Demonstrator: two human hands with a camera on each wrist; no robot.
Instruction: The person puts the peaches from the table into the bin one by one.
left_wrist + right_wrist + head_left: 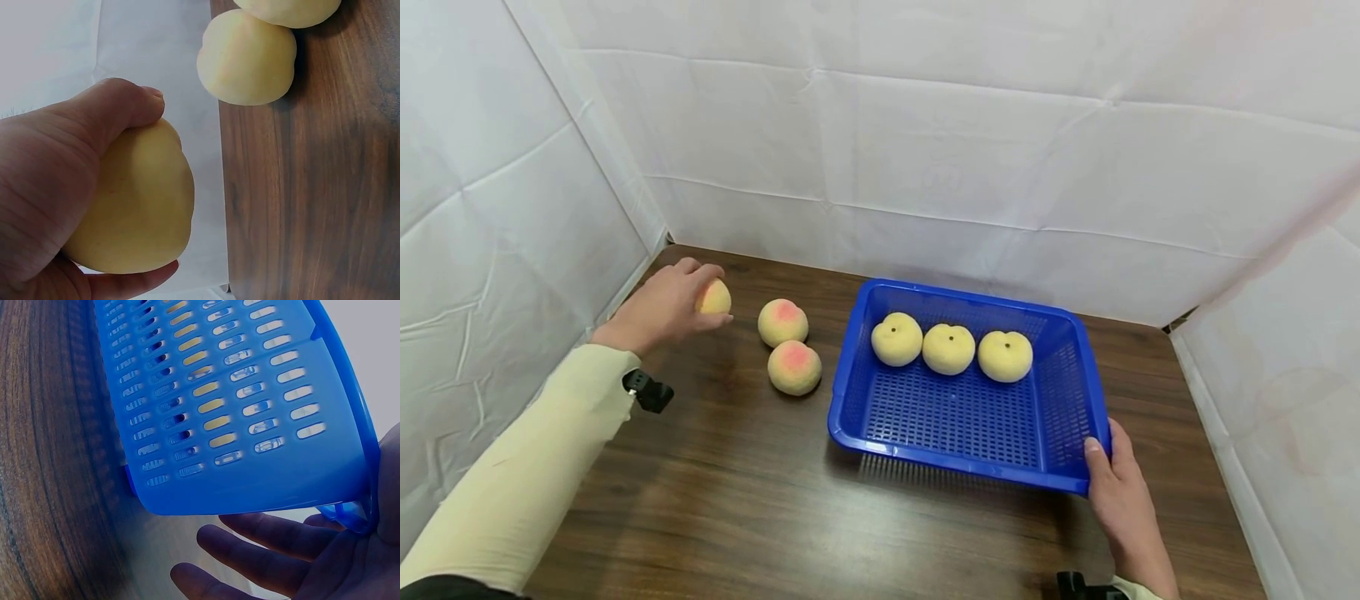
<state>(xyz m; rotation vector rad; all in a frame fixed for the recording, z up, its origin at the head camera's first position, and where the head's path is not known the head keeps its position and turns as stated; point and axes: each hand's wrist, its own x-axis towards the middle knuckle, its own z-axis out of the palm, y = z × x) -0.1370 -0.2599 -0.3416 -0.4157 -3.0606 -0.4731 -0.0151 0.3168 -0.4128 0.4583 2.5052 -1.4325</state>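
Sheeting, white and creased (925,150), stands beyond both hands and to either side of them. Desk, dark wood grain (737,483), lies below both hands. Blue basket (955,417), perforated floor and walls, sits to the left of and ahead of the right hand. Pale yellow sleeve (527,458) covers the forearm behind the left hand.

Left hand (666,308): gripping one peach, thumb on one side and fingers on the other. Right hand (1123,492): holding the basket rim at its near right corner, thumb on top, fingers on the outer side.

Held peach (715,297): in the left hand; clearance from the desk cannot be told. Two blushed peaches, farther one (783,323) and nearer one (794,367), rest on the desk to the right of the left hand, touching or nearly so. Three yellow peaches (949,349) form a row inside the basket, left of and beyond the right hand, dark stem pits visible. Black wrist device (651,392) is just behind the left hand.
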